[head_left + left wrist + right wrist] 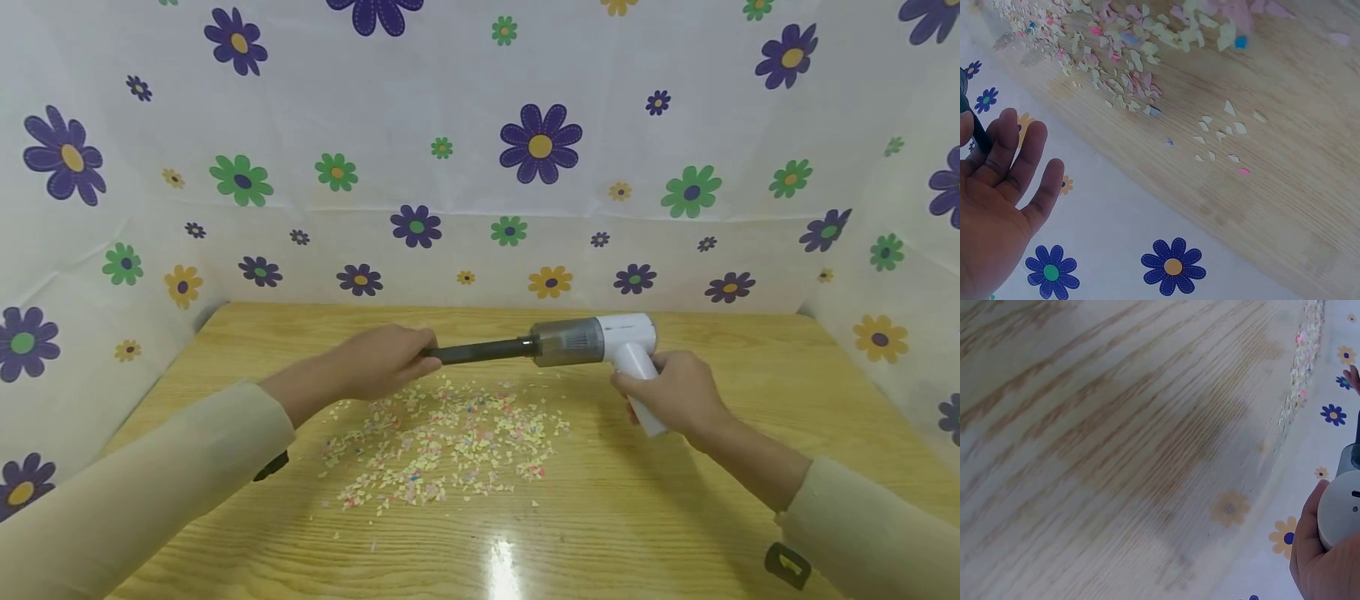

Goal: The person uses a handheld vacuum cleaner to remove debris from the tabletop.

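Observation:
A handheld vacuum cleaner (570, 340), with a white body, a grey see-through dust cup and a long black nozzle (483, 352), is held level above the table. My right hand (678, 396) grips its white handle. At the nozzle's far end, my left hand (386, 362) pinches the tip between thumb and fingers; in the left wrist view, the other fingers of that hand (997, 200) are loosely bent. Below the nozzle lie many small paper scraps (450, 442), mostly pale yellow with some pink and blue. In the right wrist view the vacuum's round white back (1341, 509) shows.
The wooden table (600, 533) carries the spread of scraps left of its middle. A white cloth (450, 100) with purple, green and yellow flowers hangs behind the table and along both sides. Dark wrist straps show under both sleeves.

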The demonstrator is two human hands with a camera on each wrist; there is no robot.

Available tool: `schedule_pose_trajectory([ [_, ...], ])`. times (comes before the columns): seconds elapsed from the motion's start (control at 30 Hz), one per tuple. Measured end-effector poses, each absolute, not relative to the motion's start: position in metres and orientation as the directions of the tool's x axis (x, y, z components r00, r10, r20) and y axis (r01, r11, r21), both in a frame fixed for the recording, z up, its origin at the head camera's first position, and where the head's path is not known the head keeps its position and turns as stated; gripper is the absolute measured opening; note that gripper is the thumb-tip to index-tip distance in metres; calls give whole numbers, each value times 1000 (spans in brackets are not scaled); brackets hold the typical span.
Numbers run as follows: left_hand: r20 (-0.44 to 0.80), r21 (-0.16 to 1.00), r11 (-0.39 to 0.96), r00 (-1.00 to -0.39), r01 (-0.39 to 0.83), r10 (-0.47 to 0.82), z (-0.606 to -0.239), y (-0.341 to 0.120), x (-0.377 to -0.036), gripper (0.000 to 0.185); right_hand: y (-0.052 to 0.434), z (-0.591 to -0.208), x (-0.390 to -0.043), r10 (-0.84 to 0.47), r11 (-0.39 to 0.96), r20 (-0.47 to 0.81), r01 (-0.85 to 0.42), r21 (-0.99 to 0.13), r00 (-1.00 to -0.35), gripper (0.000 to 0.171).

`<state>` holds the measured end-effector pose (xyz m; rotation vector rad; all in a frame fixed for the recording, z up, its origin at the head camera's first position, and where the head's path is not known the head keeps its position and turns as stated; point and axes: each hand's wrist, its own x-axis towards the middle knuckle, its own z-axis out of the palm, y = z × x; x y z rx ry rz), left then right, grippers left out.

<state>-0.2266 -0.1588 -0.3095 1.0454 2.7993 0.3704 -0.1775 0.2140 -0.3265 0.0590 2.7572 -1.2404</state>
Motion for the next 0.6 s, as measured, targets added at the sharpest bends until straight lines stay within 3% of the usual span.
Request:
schedule_pose_trajectory([
  [0.6, -25, 288, 716, -742, 636, 670, -309, -151, -225, 22, 217, -330, -182, 6, 745, -78, 56, -665, -997, 39],
])
